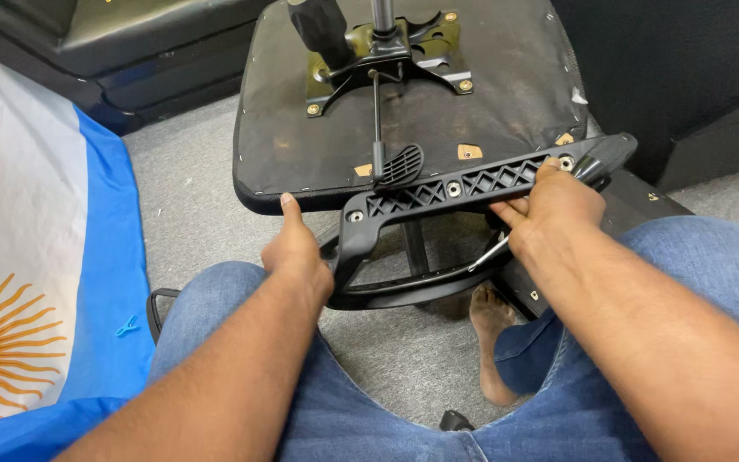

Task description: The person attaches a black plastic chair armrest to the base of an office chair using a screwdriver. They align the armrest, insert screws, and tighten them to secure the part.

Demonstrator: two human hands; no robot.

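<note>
An upturned office chair seat lies before me, its black underside facing up with a metal tilt mechanism and a paddle lever. A black plastic armrest with a ribbed bracket and bolt holes rests along the seat's near edge. My left hand grips the seat's near-left edge, thumb on top. My right hand holds the armrest bracket at its right part and also clasps a thin metal tool under the fingers.
A blue and white flag with a yellow sun is spread on the left of the grey carpet. Black cushions lie at the back. My jeans-clad legs and a bare foot fill the foreground.
</note>
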